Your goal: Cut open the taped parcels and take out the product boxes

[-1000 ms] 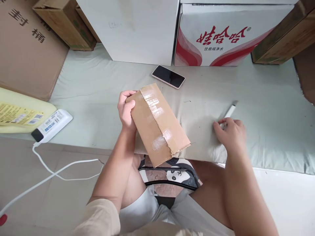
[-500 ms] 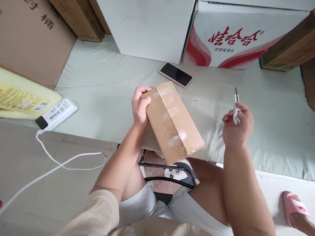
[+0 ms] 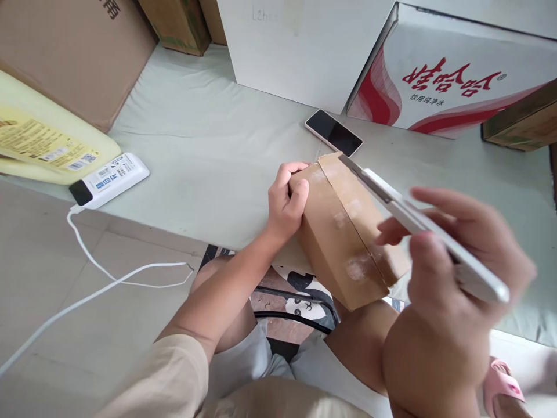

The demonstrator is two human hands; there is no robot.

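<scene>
My left hand grips the far left corner of a brown cardboard box, its thumb on top. The box is tilted over the bench's front edge, with a seam and strips of clear tape along its top. In my right hand is a white utility knife, held up close to the camera. Its blade is out and points up and left, overlapping the box's far end in the picture; whether it touches the box I cannot tell. A phone lies just beyond the box, screen up.
Behind stand a white box and a red-and-white carton. To the left are a yellow jug, a power bank with a white cable, and a large brown carton. A pink slipper is on the floor at right.
My right hand has come up and left toward the camera with the utility knife, from over the bench to above the box. The view has shifted, and the box sits further right in it.
</scene>
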